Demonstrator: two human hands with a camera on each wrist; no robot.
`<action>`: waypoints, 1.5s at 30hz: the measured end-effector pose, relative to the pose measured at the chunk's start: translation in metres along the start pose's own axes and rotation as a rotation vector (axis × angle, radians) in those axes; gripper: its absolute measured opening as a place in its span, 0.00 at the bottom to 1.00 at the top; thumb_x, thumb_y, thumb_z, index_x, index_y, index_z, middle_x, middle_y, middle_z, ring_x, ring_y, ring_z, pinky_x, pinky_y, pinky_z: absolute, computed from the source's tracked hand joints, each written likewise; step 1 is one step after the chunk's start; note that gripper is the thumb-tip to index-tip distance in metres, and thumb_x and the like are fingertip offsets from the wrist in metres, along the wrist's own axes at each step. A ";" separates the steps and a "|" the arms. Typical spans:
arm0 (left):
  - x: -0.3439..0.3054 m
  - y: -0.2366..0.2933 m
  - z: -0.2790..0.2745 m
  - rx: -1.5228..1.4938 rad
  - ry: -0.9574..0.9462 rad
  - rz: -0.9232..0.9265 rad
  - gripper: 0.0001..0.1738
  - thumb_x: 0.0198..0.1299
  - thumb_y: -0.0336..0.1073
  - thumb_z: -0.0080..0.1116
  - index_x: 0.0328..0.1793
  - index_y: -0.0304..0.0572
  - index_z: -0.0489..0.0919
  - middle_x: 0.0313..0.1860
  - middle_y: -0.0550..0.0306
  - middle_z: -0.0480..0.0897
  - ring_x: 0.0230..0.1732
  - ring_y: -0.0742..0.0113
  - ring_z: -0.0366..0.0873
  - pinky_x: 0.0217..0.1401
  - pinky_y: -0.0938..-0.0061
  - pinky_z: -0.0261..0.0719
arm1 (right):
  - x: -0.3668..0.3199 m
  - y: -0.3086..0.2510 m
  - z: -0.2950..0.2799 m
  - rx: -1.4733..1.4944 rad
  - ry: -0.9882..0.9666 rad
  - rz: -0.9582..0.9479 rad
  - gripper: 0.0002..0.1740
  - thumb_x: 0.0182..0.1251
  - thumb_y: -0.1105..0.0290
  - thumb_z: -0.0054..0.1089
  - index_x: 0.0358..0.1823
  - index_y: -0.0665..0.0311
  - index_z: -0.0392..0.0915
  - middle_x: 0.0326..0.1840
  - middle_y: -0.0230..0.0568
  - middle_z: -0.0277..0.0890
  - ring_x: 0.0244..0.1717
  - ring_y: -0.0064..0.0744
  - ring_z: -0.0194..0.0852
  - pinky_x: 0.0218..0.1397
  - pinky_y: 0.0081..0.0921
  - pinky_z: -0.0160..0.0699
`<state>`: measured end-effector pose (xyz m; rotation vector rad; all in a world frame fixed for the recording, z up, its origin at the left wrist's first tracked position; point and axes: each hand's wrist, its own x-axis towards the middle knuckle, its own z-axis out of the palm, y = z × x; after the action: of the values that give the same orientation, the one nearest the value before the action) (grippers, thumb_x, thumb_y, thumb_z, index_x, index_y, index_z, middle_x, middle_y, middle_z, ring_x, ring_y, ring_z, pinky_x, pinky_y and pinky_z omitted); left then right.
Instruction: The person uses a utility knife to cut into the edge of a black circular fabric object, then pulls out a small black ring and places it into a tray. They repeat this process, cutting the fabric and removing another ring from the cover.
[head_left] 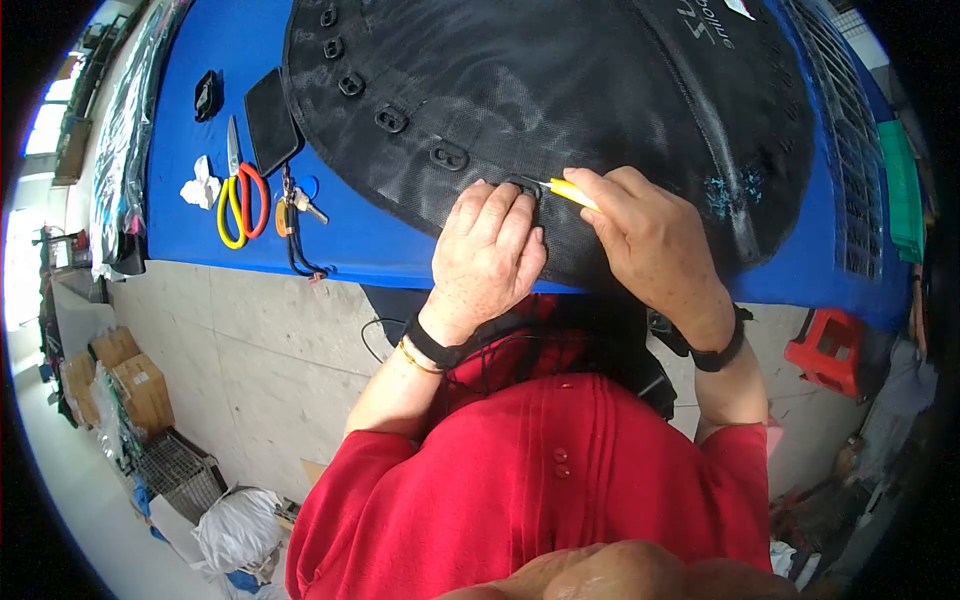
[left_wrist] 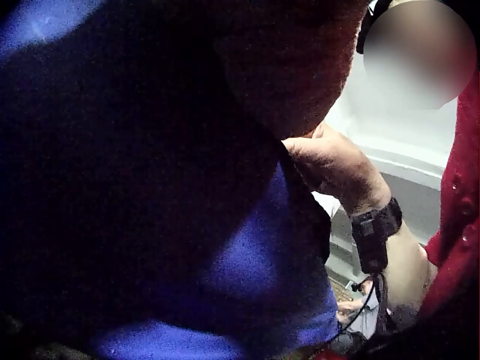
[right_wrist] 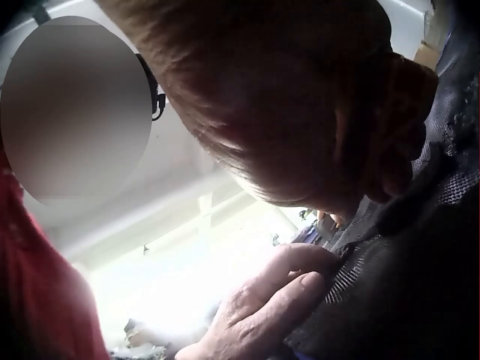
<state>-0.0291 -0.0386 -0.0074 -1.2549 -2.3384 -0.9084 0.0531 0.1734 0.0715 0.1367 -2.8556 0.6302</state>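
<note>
A large black mesh fabric piece [head_left: 590, 100] lies over the blue table, with a row of black plastic buckles [head_left: 449, 155] along its near-left side. On the mesh rests my left hand [head_left: 488, 245], its fairly straight fingers pressing beside the nearest buckle [head_left: 524, 186]. My right hand [head_left: 655, 240] pinches a yellow-handled tool [head_left: 572, 192] with a thin metal tip, which points left at that buckle. In the right wrist view the left hand's thumb and forefinger [right_wrist: 262, 300] touch the mesh, while the right hand is dark and close to the camera.
Scissors [head_left: 240, 200] with red and yellow handles, a black phone [head_left: 271, 120], keys [head_left: 310, 207], crumpled white paper [head_left: 202, 185] and a small black item [head_left: 207, 95] lie on the left of the blue table [head_left: 380, 255]. A red stool [head_left: 828, 350] stands below, at right.
</note>
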 end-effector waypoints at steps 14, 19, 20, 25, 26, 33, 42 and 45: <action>0.001 0.000 -0.001 -0.021 0.005 -0.004 0.25 0.61 0.33 0.76 0.64 0.36 0.89 0.63 0.44 0.87 0.64 0.40 0.85 0.79 0.48 0.84 | 0.010 -0.001 0.009 -0.094 0.000 -0.038 0.20 0.78 0.73 0.69 0.69 0.61 0.86 0.45 0.43 0.82 0.43 0.47 0.90 0.46 0.42 0.91; 0.000 0.000 0.000 -0.004 0.005 0.007 0.24 0.62 0.34 0.75 0.64 0.35 0.88 0.62 0.44 0.86 0.65 0.40 0.85 0.79 0.48 0.83 | 0.008 -0.002 0.012 -0.131 -0.002 -0.046 0.20 0.79 0.73 0.66 0.69 0.60 0.86 0.45 0.43 0.81 0.44 0.47 0.90 0.47 0.41 0.91; 0.000 -0.001 0.001 0.002 0.005 0.015 0.24 0.62 0.35 0.74 0.63 0.35 0.88 0.63 0.43 0.86 0.65 0.41 0.84 0.79 0.47 0.83 | 0.008 -0.003 0.012 -0.131 -0.004 -0.041 0.20 0.79 0.73 0.66 0.69 0.61 0.86 0.45 0.43 0.82 0.44 0.47 0.90 0.47 0.41 0.91; 0.000 -0.002 0.001 0.002 0.007 0.014 0.24 0.62 0.36 0.74 0.63 0.35 0.88 0.63 0.43 0.86 0.65 0.41 0.84 0.79 0.47 0.82 | 0.004 -0.008 0.008 -0.171 -0.052 -0.004 0.22 0.78 0.74 0.67 0.71 0.61 0.84 0.45 0.44 0.83 0.45 0.46 0.91 0.48 0.41 0.92; 0.000 -0.001 0.000 -0.001 0.005 0.008 0.24 0.63 0.35 0.75 0.64 0.36 0.88 0.62 0.44 0.86 0.65 0.40 0.84 0.79 0.48 0.83 | 0.003 -0.008 0.008 -0.175 -0.058 0.001 0.23 0.78 0.74 0.67 0.72 0.62 0.84 0.45 0.44 0.83 0.45 0.46 0.91 0.48 0.40 0.92; 0.001 0.000 0.000 0.004 -0.001 -0.001 0.23 0.63 0.35 0.75 0.64 0.37 0.88 0.62 0.44 0.87 0.65 0.39 0.85 0.79 0.48 0.83 | -0.003 -0.010 0.002 -0.211 -0.079 0.044 0.23 0.77 0.75 0.67 0.72 0.62 0.84 0.46 0.45 0.84 0.46 0.47 0.92 0.49 0.40 0.93; 0.001 0.001 -0.001 0.014 -0.024 -0.019 0.23 0.65 0.34 0.73 0.65 0.37 0.86 0.63 0.43 0.87 0.67 0.35 0.84 0.77 0.48 0.82 | -0.014 -0.011 0.007 -0.170 0.009 0.077 0.19 0.81 0.72 0.67 0.69 0.59 0.87 0.44 0.43 0.83 0.43 0.46 0.90 0.46 0.41 0.89; 0.001 0.001 -0.001 0.010 -0.032 -0.010 0.23 0.65 0.32 0.73 0.66 0.36 0.85 0.63 0.42 0.87 0.67 0.35 0.83 0.76 0.48 0.83 | -0.014 -0.014 0.006 -0.153 0.027 0.097 0.19 0.80 0.73 0.67 0.68 0.60 0.88 0.43 0.43 0.82 0.41 0.46 0.90 0.45 0.41 0.89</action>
<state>-0.0288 -0.0381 -0.0057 -1.2633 -2.3732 -0.8849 0.0678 0.1589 0.0690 -0.0340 -2.8848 0.4254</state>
